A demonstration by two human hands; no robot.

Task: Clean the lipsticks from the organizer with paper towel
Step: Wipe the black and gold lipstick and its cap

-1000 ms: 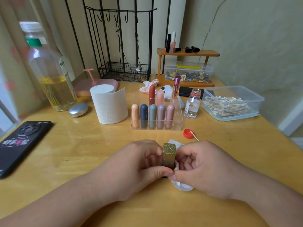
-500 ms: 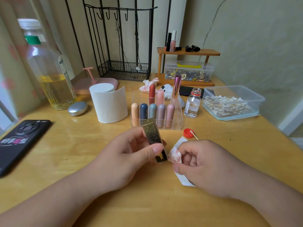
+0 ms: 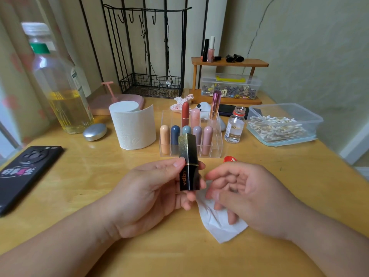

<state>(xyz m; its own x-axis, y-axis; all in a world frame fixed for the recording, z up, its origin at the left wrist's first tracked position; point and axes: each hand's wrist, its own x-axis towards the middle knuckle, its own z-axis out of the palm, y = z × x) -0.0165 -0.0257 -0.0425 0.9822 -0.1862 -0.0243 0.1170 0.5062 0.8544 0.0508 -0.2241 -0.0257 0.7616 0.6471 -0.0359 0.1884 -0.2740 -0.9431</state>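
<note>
Lipstick [image 3: 188, 156] upright in L hand [image 3: 151, 193] grip, R hand [image 3: 255, 198] slack over 1 paper towel [image 3: 219, 226], 8 lipsticks [image 3: 207, 140] in organizer [image 3: 218, 151].

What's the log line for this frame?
left hand: holds black-gold lipstick upright | right hand: open over paper towel | organizer: other lipsticks standing

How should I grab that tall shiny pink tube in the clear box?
Pinch the upper half of the tall shiny pink lipstick tube from above: it stands nearly upright, and walls of the clear plastic organizer hem in its base.
</note>
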